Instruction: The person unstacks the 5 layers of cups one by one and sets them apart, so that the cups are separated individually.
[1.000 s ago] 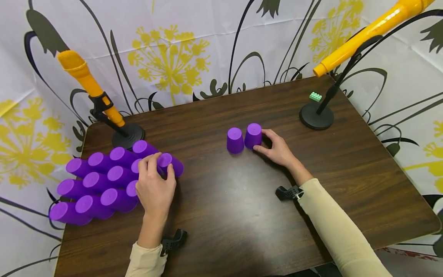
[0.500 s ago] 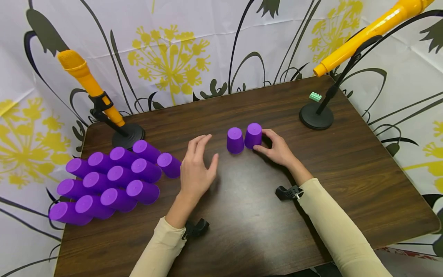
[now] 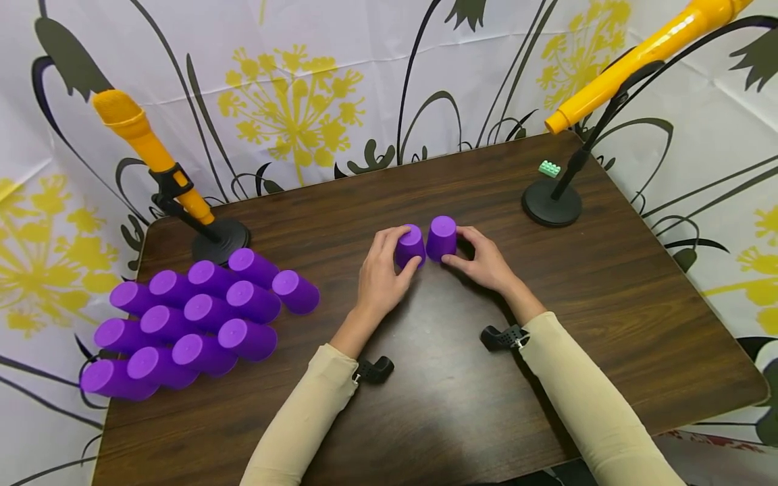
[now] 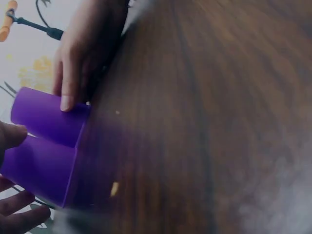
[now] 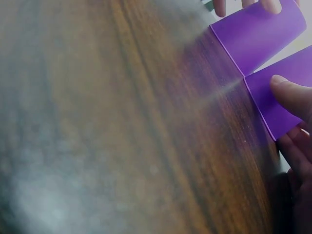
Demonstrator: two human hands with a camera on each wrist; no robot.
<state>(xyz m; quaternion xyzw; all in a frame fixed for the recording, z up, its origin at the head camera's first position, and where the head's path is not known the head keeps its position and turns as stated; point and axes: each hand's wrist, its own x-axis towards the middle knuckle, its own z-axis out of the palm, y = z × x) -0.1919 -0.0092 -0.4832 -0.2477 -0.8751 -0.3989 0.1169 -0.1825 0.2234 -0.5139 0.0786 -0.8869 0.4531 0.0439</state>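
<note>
Two purple cups stand upside down side by side near the middle of the table. My left hand (image 3: 381, 275) holds the left cup (image 3: 410, 246), thumb in front and fingers behind. The right cup (image 3: 441, 240) is in my right hand (image 3: 489, 264), its thumb low on the near side. In the left wrist view, the rims of the left cup (image 4: 41, 168) and the right cup (image 4: 48, 116) rest on the tabletop. The right wrist view shows the right thumb (image 5: 291, 95) flat against its cup (image 5: 265, 105).
Several more upside-down purple cups (image 3: 203, 312) stand in rows at the table's left, with one cup (image 3: 296, 292) at their right end. Behind them is a yellow microphone (image 3: 146, 145) on a stand. Another microphone stand (image 3: 552, 201) and a small green brick (image 3: 550, 169) are at the back right.
My left hand has left the cup at the right end of the rows, moved right and taken hold of the left cup of the pair. My right hand has stayed on its cup.
</note>
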